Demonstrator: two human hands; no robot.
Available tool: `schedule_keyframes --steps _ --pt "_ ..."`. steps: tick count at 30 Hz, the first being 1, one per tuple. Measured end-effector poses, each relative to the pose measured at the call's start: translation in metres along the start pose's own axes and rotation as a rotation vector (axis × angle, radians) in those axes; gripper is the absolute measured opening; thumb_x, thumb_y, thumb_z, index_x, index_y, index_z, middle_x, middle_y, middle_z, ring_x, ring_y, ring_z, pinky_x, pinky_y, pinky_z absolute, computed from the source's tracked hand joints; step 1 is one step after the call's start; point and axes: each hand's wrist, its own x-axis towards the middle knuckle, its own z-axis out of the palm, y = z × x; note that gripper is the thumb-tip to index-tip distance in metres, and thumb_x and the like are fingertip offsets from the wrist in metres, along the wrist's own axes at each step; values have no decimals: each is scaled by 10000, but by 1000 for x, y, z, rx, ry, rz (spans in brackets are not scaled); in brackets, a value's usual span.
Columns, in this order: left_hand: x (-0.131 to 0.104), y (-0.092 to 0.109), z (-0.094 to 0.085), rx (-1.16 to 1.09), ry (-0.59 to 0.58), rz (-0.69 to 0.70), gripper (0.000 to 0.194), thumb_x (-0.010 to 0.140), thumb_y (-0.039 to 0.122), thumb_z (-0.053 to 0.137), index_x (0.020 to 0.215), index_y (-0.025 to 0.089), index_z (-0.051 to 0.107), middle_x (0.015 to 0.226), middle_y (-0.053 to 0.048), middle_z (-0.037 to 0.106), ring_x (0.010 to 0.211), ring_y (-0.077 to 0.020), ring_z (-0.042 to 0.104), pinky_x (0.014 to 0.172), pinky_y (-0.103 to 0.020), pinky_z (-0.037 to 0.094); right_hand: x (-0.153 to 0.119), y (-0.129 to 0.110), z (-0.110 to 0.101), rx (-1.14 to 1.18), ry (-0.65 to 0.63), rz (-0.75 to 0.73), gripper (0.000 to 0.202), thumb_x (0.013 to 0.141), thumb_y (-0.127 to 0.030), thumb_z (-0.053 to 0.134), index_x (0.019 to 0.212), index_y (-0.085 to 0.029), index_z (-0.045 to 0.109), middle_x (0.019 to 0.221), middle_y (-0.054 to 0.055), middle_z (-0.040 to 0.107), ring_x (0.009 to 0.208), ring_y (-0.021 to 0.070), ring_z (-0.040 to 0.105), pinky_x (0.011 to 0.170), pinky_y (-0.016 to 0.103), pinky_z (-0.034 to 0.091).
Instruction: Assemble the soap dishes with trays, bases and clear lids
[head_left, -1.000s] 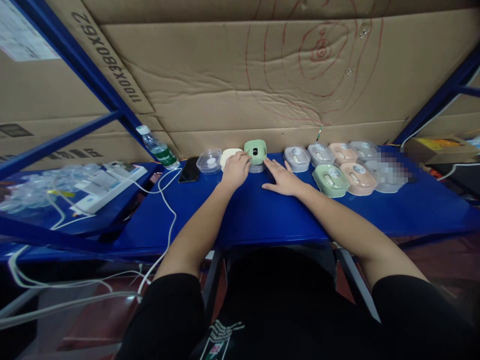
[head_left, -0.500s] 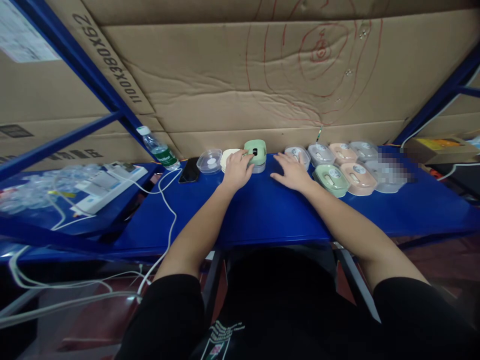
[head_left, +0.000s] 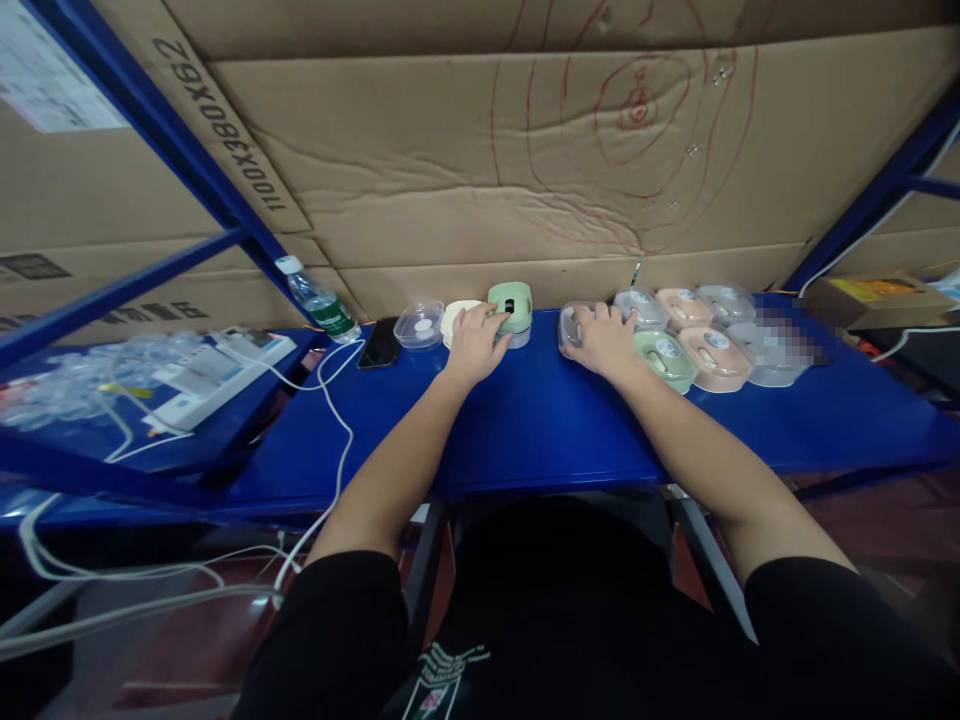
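Observation:
My left hand (head_left: 476, 345) lies over a cream-coloured round piece (head_left: 450, 322). Its fingers are spread, their tips at the near-left edge of a small green-topped box (head_left: 515, 307) with a dark spot on top. A shallow clear plastic container (head_left: 420, 325) with a white disc in it stands left of the cream piece. My right hand (head_left: 606, 342) is closed over a greyish clear lidded container (head_left: 569, 328), fingers across its top and thumb at its near side; the hand hides much of it. A green lidded container (head_left: 667, 360) sits beside that hand's wrist.
More lidded containers, such as a pink one (head_left: 718, 358), stand in rows at the right on the blue table (head_left: 547, 430). A phone (head_left: 379, 343), a water bottle (head_left: 322, 305) and white cables (head_left: 345, 430) lie left. Cardboard (head_left: 420, 160) walls off the back.
My right hand has moved right and onto the greyish clear container, which now sits slightly further left and nearer me. My left hand has hardly moved.

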Motion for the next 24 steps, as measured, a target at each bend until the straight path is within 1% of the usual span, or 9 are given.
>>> schedule_keyframes --steps 1,3,5,10,13,15,19,22,24 --pt "0 0 0 -5 8 3 403 1010 327 668 1396 230 728 1574 -190 670 1502 -415 586 1320 -709 357 0 1 1 22 -27 0 870 885 -592 783 1635 -206 569 1648 271 561 1485 592 491 1210 941 303" --pt "-1 1 1 -12 12 10 407 1000 337 685 1393 239 724 1576 -185 667 1500 -415 584 1319 -704 362 1 3 4 63 -89 -2 898 875 -575 786 1658 -207 544 1705 263 507 1489 587 488 1171 848 463" --pt "-1 3 1 -13 3 20 408 995 344 693 1390 242 724 1585 -181 657 1500 -416 581 1314 -695 374 2 3 5 82 -115 -2 901 874 -532 782 1671 -194 530 1721 254 493 1477 571 510 1152 769 535" --pt "-2 8 1 -23 -12 63 416 998 341 680 1396 229 725 1581 -192 648 1486 -420 588 1282 -668 421 0 -6 -2 91 -129 16 841 862 -445 802 1626 -174 577 1723 239 484 1498 542 518 1189 694 544" --pt "-2 9 1 -27 -9 91 408 997 337 681 1386 223 725 1576 -188 652 1482 -410 596 1277 -645 437 -1 -11 -6 127 -129 40 816 872 -509 816 1586 -175 606 1734 236 460 1539 537 497 1192 670 551" --pt "-2 10 1 -31 -9 102 398 998 336 683 1375 217 728 1568 -191 656 1480 -408 600 1273 -639 445 -1 -12 -6 137 -116 41 790 870 -512 821 1560 -184 621 1728 233 465 1542 536 500 1175 672 561" --pt "-2 10 1 -34 -13 107 390 994 336 692 1368 232 727 1566 -183 660 1483 -407 601 1264 -640 457 -1 -12 -6 136 -86 36 734 840 -411 802 1525 -200 646 1663 220 538 1456 520 580 1129 660 589" --pt "-3 10 1 -34 -13 120 396 994 334 692 1372 220 726 1563 -191 660 1486 -406 600 1267 -631 457 -1 -13 -8 157 -50 45 740 843 -429 771 1532 -189 649 1596 216 592 1404 513 614 1110 653 599" --pt "-3 10 1 -34 -14 119 399 994 333 691 1375 219 725 1563 -193 657 1487 -406 598 1270 -630 454 -2 -13 -10 184 -17 46 732 849 -431 756 1531 -186 652 1583 215 601 1409 508 608 1120 655 592"
